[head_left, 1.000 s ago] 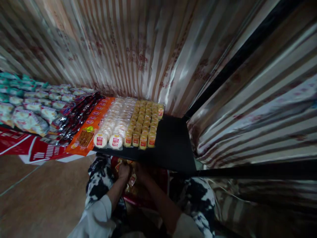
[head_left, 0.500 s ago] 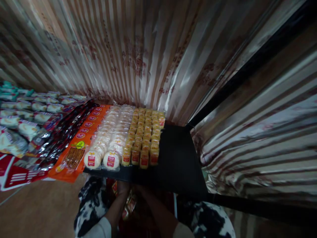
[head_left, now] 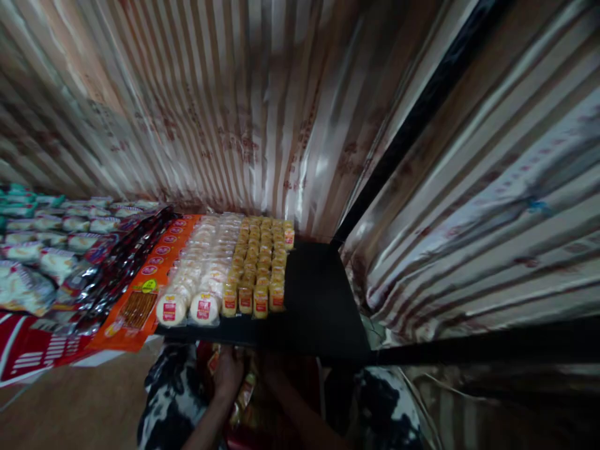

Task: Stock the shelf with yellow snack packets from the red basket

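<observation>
Below the front edge of a black shelf (head_left: 319, 294), my left hand (head_left: 229, 374) reaches in among small wrapped snack packets (head_left: 244, 394) in a dark red box (head_left: 241, 442) between my knees. My right hand (head_left: 273, 374) is beside it, in deep shadow under the shelf edge. The fingers of both hands are too dark and hidden to read, and I cannot make out whether either holds a packet. On the shelf above stand rows of yellow wrapped cakes (head_left: 260, 269) and, left of them, rows of round white wrapped crackers (head_left: 205, 306).
An orange bag of pretzel sticks (head_left: 140, 306), dark shiny packets (head_left: 112, 275) and white snack bags (head_left: 56, 262) lie farther left. Black shelf posts (head_left: 389, 150) rise at the right corner. Striped plastic sheeting (head_left: 262, 112) hangs behind the shelf.
My view has turned slightly, so the shelf and its goods sit a little farther left. Both hands stay low at the box; the left hand shows slightly more.
</observation>
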